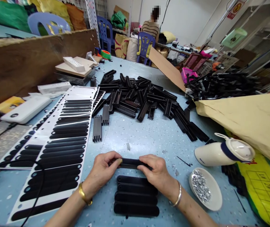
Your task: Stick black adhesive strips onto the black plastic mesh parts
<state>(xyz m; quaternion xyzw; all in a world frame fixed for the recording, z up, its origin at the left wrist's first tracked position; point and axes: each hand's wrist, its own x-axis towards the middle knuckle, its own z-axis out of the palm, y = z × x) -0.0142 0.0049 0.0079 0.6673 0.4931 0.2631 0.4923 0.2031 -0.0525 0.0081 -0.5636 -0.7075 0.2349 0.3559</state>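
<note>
Between my two hands a black strip-shaped piece (130,163) is held level, one end in each hand. My left hand (103,168) pinches its left end with thumb and index finger. At the other end, my right hand (157,170) closes thumb and fingers on it, hiding that tip. Just below, several black rounded bars (136,197) lie stacked in a row on the blue table. To the left is a white backing sheet (51,186) carrying rows of black rounded strips (62,153). A loose heap of black slotted plastic parts (135,97) spreads beyond my hands.
On the right are a white bowl (216,198) of small silvery metal pieces and a cream bottle (214,153) lying on its side. A white power bank (27,108) with a black cable sits left. Farther back, a person (151,28) sits on a blue chair (145,44).
</note>
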